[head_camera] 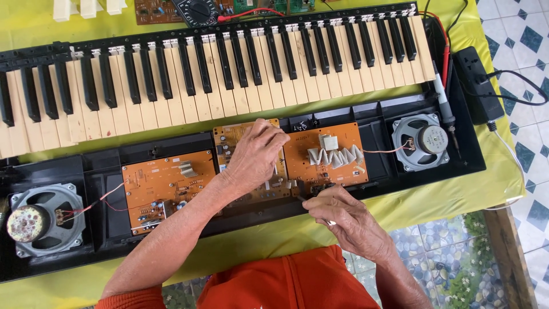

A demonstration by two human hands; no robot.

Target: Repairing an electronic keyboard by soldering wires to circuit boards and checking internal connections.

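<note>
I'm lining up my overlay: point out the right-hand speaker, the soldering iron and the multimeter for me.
right-hand speaker [420, 141]: head view, on its grey cone beside the round magnet.
soldering iron [442, 97]: head view, on its pale handle.
multimeter [197, 10]: head view, on its round dial.

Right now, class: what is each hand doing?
Left hand: fingers curled, resting on the middle circuit board; grip cannot be told.
Right hand: closed on a thin metal tool.

keys [229, 74]: cream and black
case [377, 137]: black
circuit boards [166, 183]: orange-brown with white markings
tablecloth [434, 200]: yellow-green
speakers [420, 142]: grey frames; left cone [26, 223] mottled cream and rust
wires [108, 197]: red
floor tiles [529, 40]: white with teal diamonds
shirt [297, 283]: orange-red
power strip [477, 86]: black
</note>
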